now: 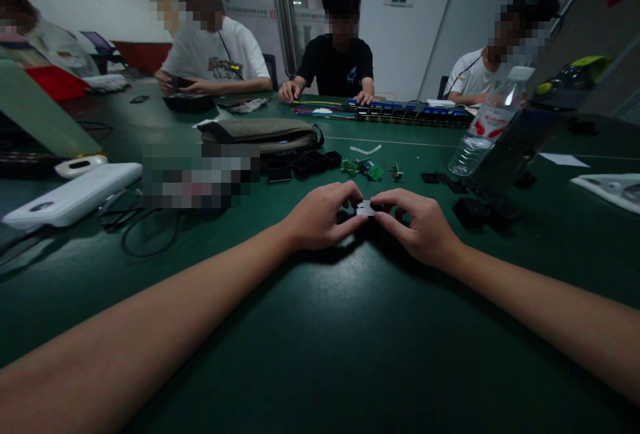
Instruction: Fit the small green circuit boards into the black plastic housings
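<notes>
Both my hands meet at the middle of the green table (350, 327). My left hand (323, 215) and my right hand (417, 224) pinch a small light-grey flat part (365, 208) between their fingertips, each from its own side. The fingers of both hands are curled and closed on it. Just beyond the hands lie small green circuit boards (367, 169) and several black plastic pieces (303, 164).
A clear water bottle (487, 129) stands tilted at the right by dark blocks (483, 211). A white device (75, 195) and black cables (147, 231) lie at the left. An olive pouch (263, 133) lies farther back. Three people sit across the table.
</notes>
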`<state>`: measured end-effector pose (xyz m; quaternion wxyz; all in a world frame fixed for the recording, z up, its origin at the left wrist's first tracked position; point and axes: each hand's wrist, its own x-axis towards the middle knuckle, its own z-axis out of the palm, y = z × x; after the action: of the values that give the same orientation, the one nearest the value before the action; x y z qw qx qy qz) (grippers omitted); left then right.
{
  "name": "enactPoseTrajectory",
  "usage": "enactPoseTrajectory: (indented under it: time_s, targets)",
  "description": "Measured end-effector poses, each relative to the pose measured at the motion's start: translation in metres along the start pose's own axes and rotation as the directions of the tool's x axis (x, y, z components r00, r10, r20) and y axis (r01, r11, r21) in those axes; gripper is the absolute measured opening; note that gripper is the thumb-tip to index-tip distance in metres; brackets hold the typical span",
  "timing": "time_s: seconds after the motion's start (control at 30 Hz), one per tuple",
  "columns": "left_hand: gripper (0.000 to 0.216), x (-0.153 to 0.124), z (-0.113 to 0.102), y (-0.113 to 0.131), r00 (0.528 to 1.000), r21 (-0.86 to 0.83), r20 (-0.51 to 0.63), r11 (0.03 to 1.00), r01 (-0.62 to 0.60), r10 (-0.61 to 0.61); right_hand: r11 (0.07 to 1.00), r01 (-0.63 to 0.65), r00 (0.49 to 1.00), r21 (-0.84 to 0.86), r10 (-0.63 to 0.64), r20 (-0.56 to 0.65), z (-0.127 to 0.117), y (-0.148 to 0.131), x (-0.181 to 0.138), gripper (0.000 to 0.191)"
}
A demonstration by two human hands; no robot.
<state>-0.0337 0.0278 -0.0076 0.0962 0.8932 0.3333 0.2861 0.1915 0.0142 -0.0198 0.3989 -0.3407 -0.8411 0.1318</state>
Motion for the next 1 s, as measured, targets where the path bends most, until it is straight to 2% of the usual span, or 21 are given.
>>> enactPoseTrajectory:
  time_s: [0.5,0.6,0.77,1.0]
  targets:
    - [0.025,0.0013,0.0003,0.0005,0.999,0.010,0.032,1.000,0.020,-0.020,0.999,-0.040,0.999,-0.022,0.041,0.031,0.0000,-0.0001,0.0012,0.020]
    - [0.025,0.0010,0.0005,0.0006,0.999,0.020,0.043,1.000,0.019,-0.020,0.997,0.009,0.999,-0.074,-0.007,0.034,-0.0001,-0.0005,-0.0002,0.020]
    - [0.027,0.0015,0.0021,-0.0001,0.997,0.032,0.063,0.999,0.040,-0.042,0.979,0.163,0.985,-0.120,-0.155,0.074,0.0003,-0.0043,-0.0033,0.022]
    - [0.030,0.0019,0.0030,-0.0007,0.995,0.054,0.080,0.997,0.062,-0.066,0.982,0.145,0.989,-0.122,-0.138,0.062,0.0018,-0.0057,-0.0023,0.020]
